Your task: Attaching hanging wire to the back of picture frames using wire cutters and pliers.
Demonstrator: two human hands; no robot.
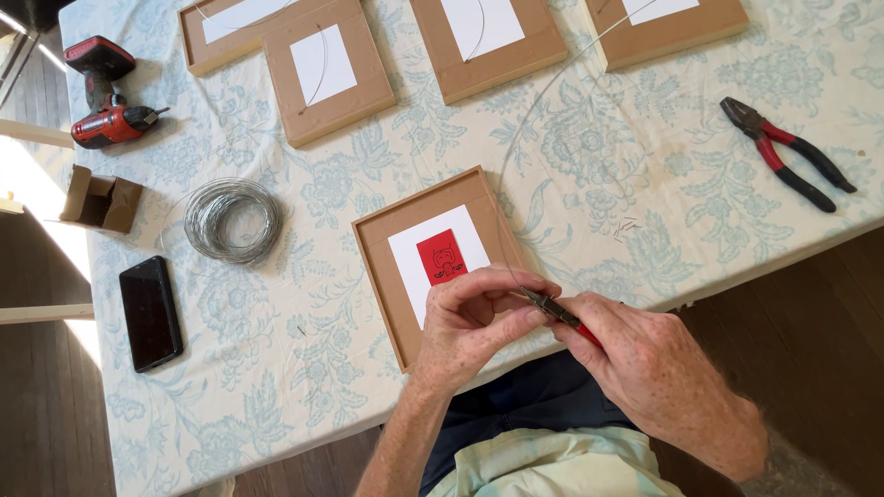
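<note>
Thin grey wire (pixel 512 184) arcs from the far tabletop (pixel 645 156) down to your left hand (pixel 474 322), whose fingers pinch its end above the near frame (pixel 433 258). Your right hand (pixel 645 364) is closed around small red-handled pliers (pixel 557 313), their tip meeting the wire at your left fingertips. Keep the pinch close to the pliers' tip so the wire cannot spring away, and turn the pliers slowly. Larger pliers (pixel 787 152) lie to the right; a wire coil (pixel 232 219), phone (pixel 150 313) and drill (pixel 109 92) lie left.

frame (pixel 433 258) ahead, bare cloth (pixel 589 184) right
</note>
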